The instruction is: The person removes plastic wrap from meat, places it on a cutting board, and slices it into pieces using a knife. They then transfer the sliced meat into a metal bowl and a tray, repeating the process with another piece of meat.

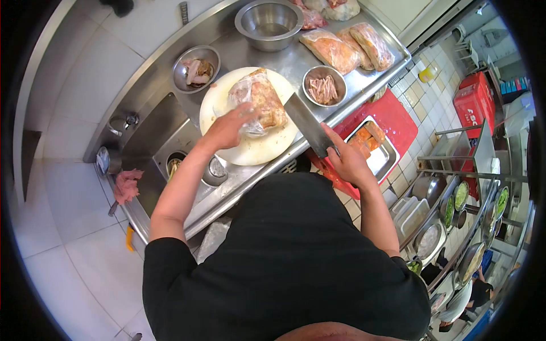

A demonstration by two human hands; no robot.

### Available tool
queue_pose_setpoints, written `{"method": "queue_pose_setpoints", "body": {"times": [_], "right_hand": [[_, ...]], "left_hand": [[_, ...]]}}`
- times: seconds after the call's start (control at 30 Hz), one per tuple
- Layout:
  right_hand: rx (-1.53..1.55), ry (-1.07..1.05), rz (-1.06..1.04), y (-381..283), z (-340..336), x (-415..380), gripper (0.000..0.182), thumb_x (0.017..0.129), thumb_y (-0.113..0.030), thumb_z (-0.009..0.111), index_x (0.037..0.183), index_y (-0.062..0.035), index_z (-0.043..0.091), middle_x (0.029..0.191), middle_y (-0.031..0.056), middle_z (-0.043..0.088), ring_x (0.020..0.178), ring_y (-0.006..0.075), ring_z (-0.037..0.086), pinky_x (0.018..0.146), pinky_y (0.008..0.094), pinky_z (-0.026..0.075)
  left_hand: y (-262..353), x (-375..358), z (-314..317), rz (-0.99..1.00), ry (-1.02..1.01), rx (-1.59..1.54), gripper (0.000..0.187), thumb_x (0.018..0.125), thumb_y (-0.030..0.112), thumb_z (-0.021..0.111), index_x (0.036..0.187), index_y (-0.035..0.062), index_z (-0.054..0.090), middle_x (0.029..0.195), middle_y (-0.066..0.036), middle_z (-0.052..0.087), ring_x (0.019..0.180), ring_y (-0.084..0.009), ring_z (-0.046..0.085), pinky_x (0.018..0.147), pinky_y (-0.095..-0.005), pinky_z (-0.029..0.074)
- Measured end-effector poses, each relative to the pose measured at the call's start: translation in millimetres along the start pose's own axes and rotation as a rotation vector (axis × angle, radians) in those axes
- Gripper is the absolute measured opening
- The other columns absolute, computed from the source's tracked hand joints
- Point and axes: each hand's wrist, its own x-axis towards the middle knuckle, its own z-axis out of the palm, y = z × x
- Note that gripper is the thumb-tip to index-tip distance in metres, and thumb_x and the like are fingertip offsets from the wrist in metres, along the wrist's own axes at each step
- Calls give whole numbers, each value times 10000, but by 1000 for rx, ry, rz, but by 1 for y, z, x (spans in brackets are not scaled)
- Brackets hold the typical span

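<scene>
The left hand (227, 129) presses flat on the bagged meat (259, 102) lying on the white cutting board (250, 150), while the right hand (347, 162), fist closed around the cleaver (307, 124), holds the blade just right of the bag, roughly parallel to its long axis.

A red crate (473, 101) on the tiled floor at the far right bears white lettering, of which only the fragment "fso" can be read, the rest running out of sight. No other text, label, number or sign in the kitchen is sharp enough to read.
</scene>
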Motion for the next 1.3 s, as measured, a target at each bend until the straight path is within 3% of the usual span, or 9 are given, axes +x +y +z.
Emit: {"method": "queue_pose_setpoints", "body": {"times": [0.13, 0.33, 0.53, 0.63, 0.77, 0.83, 0.9, 1.13, 1.3], "right_hand": [[-78, -85, -1, -3, 0, 6, 699, 1052, -174, 536, 1700, -291, 303, 858, 299, 706, 867, 480, 709, 833, 557, 539], [-58, -116, -15, 5, 12, 8, 714, 1047, -160, 545, 1702, -292, 295, 860, 304, 701, 855, 485, 704, 806, 570, 534], [-76, -75, 19, 7, 18, 2, 711, 1049, -157, 544, 1703, -289, 300, 850, 309, 696, 859, 493, 699, 804, 575, 528], [-74, -60, 24, 11, 21, 2, 707, 1051, -156, 541, 1705, -273, 299, 859, 317, 697, 872, 498, 699, 817, 575, 527], [-88, -64, -21, -4, 18, 10, 698, 1050, -153, 535, 1702, -243, 304, 895, 328, 707, 879, 502, 700, 826, 577, 525], [-100, -77, -45, -15, 16, 15, 693, 1046, -153, 537, 1696, -255, 320, 918, 321, 717, 889, 498, 707, 831, 573, 529], [-100, -94, -100, -22, 18, 19, 690, 1044, -159, 541, 1691, -277, 333, 925, 309, 723, 898, 494, 712, 844, 565, 537], [-141, -115, -75, -34, 27, 37, 670, 1050, -181, 539, 1683, -299, 354, 1006, 323, 731, 986, 511, 709, 891, 580, 535], [-218, -162, 114, -44, 9, 53, 648, 1065, -194, 541, 1684, -272, 366, 1193, 333, 723, 1089, 509, 709, 949, 556, 542]], "left_hand": [[-11, 9, 14, 5, 17, 105, 664, 763, -24, 734, 1387, 182, 637, 1632, -70, 440, 1396, -351, 571, 1111, -469, 537], [-36, 14, 50, 30, 116, 58, 317, 777, 19, 765, 1081, 77, 691, 1381, -82, 581, 1190, -332, 660, 957, -437, 576], [-34, -32, 82, -68, 642, -268, 156, 723, -48, 713, 841, 30, 647, 931, -117, 615, 924, -339, 684, 830, -425, 545], [-42, -40, 54, -242, 933, -249, 108, 760, -56, 697, 801, 28, 641, 867, -91, 614, 880, -269, 695, 813, -397, 546], [-74, -35, 27, -453, 1083, -391, 98, 839, -56, 664, 879, 27, 698, 886, -50, 672, 839, -191, 695, 776, -353, 561], [-80, -28, -11, -426, 1355, -1197, 143, 914, -29, 639, 1019, 13, 727, 964, -42, 730, 839, -164, 712, 735, -338, 588], [-77, -25, -56, -337, 1448, -1280, 187, 935, -15, 626, 1103, -6, 709, 1035, -75, 749, 839, -190, 734, 711, -344, 608], [-61, -60, -201, -92, 1632, -1096, 162, 919, 24, 643, 1066, 7, 705, 971, -68, 723, 795, -150, 683, 668, -308, 552], [-70, -154, -174, -65, 1678, -1035, 188, 924, 100, 624, 1092, 32, 674, 1020, -62, 717, 878, -194, 714, 747, -356, 600]]}}
